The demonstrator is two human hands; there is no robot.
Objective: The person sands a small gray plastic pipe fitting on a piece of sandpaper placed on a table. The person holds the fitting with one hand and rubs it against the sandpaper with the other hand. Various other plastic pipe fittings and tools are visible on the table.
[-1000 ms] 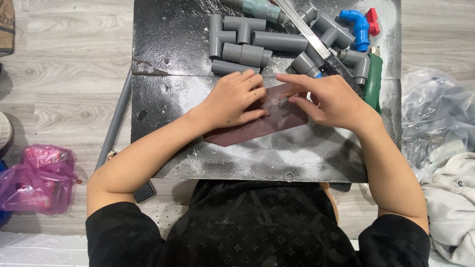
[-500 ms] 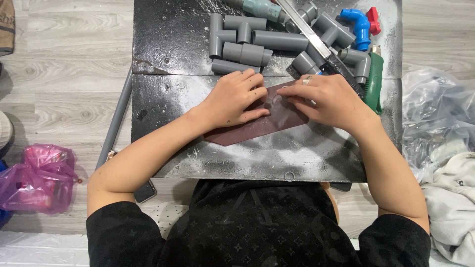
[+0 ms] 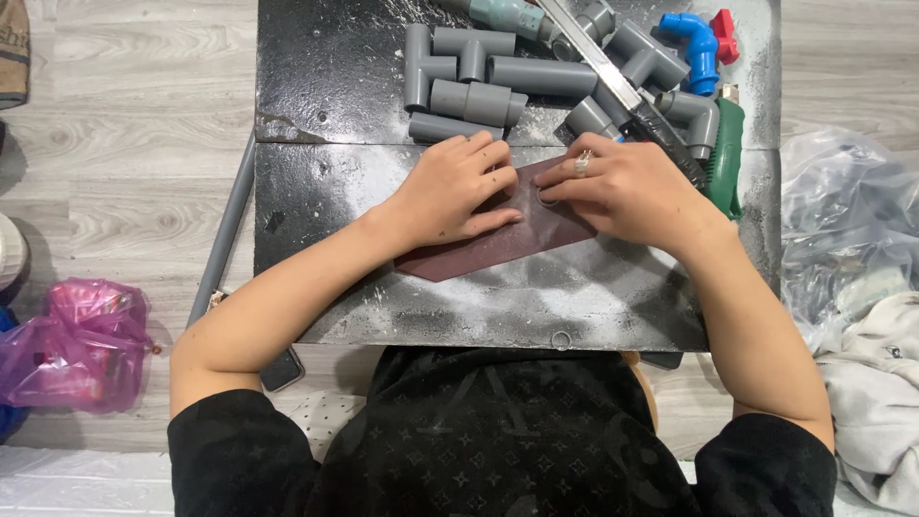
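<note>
The dark red sandpaper sheet (image 3: 517,239), long axis left-right, is pressed flat under both hands' spread fingers (image 3: 488,163); the left hand (image 3: 450,191) covers more of it.

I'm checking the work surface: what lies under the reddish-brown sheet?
The sheet lies flat on the dusty black board. Left hand and right hand press on it, covering its middle.

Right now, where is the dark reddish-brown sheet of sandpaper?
In the head view, the dark reddish-brown sandpaper sheet lies flat mid-board on the black work board, pinned under the left hand and right hand, just below the grey plastic pipe fittings.
</note>
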